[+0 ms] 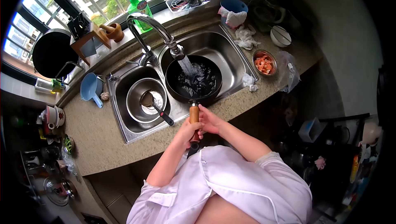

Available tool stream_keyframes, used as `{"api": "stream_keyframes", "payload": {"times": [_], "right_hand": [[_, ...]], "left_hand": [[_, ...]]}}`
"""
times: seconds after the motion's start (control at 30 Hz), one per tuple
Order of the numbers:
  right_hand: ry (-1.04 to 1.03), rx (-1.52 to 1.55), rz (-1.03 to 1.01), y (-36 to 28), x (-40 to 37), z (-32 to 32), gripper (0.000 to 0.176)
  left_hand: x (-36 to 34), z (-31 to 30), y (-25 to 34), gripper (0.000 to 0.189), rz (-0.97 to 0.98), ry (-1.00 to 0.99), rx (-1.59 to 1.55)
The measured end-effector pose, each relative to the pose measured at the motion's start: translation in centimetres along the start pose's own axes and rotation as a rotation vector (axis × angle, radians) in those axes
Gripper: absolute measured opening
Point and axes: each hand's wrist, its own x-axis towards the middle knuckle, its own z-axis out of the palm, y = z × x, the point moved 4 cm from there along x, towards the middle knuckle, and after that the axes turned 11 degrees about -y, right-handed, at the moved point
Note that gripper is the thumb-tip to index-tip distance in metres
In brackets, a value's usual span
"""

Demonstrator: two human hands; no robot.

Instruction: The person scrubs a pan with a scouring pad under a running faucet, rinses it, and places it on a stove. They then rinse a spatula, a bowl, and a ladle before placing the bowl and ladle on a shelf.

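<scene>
Head view is showing a speckled stone countertop (99, 141) running around a steel double sink (231, 55) under a window; a person in a white top is standing at its front edge.

A black frying pan (194, 82) is sitting over the right basin, its rim reaching across the divider; a curved faucet (152, 26) is pouring a stream of water (186, 64) into the pan's middle, and water is pooling there.

In the left basin a steel bowl (138, 90) is lying with a ladle (154, 104) resting in it, the ladle's dark grip pointing toward the person.

A blue scoop (90, 89) is lying on the counter left of the sink; a small dish of orange pieces (264, 63) is standing to the right, with crumpled tissues near it.

Both hands are gripping the pan's wooden handle (194, 114); the left hand (187, 132) is closing around its near end, while the right hand (209, 121) is wrapping it from the right side, slightly farther up and so nearer the pan.

The pan is lying straight ahead of the hands, away from the body; its long axis is running from the person toward the faucet, handle pointing back at the chest.
</scene>
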Motion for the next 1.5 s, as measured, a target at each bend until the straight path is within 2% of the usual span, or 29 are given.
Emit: {"api": "stream_keyframes", "payload": {"times": [0.07, 0.13, 0.17, 0.2, 0.27, 0.3, 0.33, 0.4, 0.47, 0.53, 0.57, 0.6, 0.67, 0.73, 0.9, 1.0, 1.27, 1.33, 1.37, 1.5], "right_hand": [[-0.377, 0.464, 0.041, -0.2, -0.2, 4.7, 0.045], [-0.264, 0.389, -0.043, 0.2, 1.6, 3.9, 0.043], [-0.333, 0.424, 0.042, 0.1, 1.6, 4.0, 0.037], [-0.338, 0.426, 0.038, -0.1, 1.6, 4.0, 0.037], [-0.322, 0.17, 0.035, -0.4, 1.3, 4.0, 0.033], [-0.258, 0.138, -0.012, -0.3, 1.2, 4.3, 0.03], [-0.256, 0.137, -0.014, -0.5, 0.9, 4.6, 0.03], [-0.318, -0.097, -0.094, -1.2, 0.0, 5.4, 0.03], [-0.349, -0.035, -0.113, -1.5, 0.0, 5.6, 0.027], [-0.484, 0.332, -0.093, -1.7, 0.1, 5.8, 0.025], [-0.494, 0.423, -0.099, -2.2, -0.5, 6.3, 0.021], [-0.489, 0.413, -0.102, -2.7, -0.3, 5.9, 0.021], [-0.493, 0.208, -0.071, -3.7, 0.0, 4.8, 0.022], [-0.286, 0.016, -0.064, -5.7, -1.5, 5.4, 0.014], [-0.067, -0.198, -0.008, -8.2, -4.3, 5.3, 0.013], [0.04, -0.272, 0.03, -9.7, -6.1, 5.6, 0.012], [0.186, -0.424, 0.139, -13.5, -10.2, 5.5, 0.011], [0.226, -0.456, 0.136, -14.5, -11.7, 5.9, 0.011], [0.257, -0.514, 0.135, -15.1, -12.4, 6.4, 0.012], [0.369, -0.78, 0.093, -17.2, -15.7, 7.9, 0.014]], "left_hand": [[0.7, 0.4, 0.2, 0.034, 0.005, 0.035, -0.017], [1.0, 0.2, 0.7, 0.031, 0.014, 0.071, -0.035], [0.9, -0.1, 1.0, 0.029, -0.023, 0.048, -0.14], [0.8, -0.2, 1.3, 0.027, -0.061, 0.024, -0.243], [-0.1, 0.1, 1.2, 0.025, -0.059, 0.008, -0.303], [-0.6, 0.1, 1.1, 0.022, -0.056, -0.023, -0.399], [-1.0, 0.0, 1.1, 0.019, -0.053, -0.056, -0.495], [-1.3, -0.8, 1.0, 0.012, -0.044, -0.117, -0.584], [-0.9, -0.8, 0.9, 0.009, -0.075, -0.479, -0.934], [-0.1, 0.0, 0.2, 0.012, -0.045, -0.669, -1.011], [0.1, 0.6, 0.4, 0.011, -0.022, -0.726, -1.02], [0.3, 1.0, 0.5, 0.011, -0.001, -0.783, -1.03], [0.7, 1.8, 0.7, 0.009, -0.02, -0.83, -1.105], [1.5, 2.7, 0.9, 0.006, -0.043, -0.914, -1.193], [2.8, 6.2, 0.4, 0.003, -0.015, -1.097, -1.283], [3.1, 8.4, 0.8, 0.009, -0.028, -1.142, -1.342], [4.7, 13.7, 0.7, 0.01, 0.053, -1.244, -1.347], [4.7, 15.2, 1.0, 0.022, 0.056, -1.376, -1.374], [4.9, 16.0, 0.9, 0.022, 0.049, -1.392, -1.376], [5.2, 19.4, 1.0, 0.009, 0.158, -1.652, -1.316]]}}
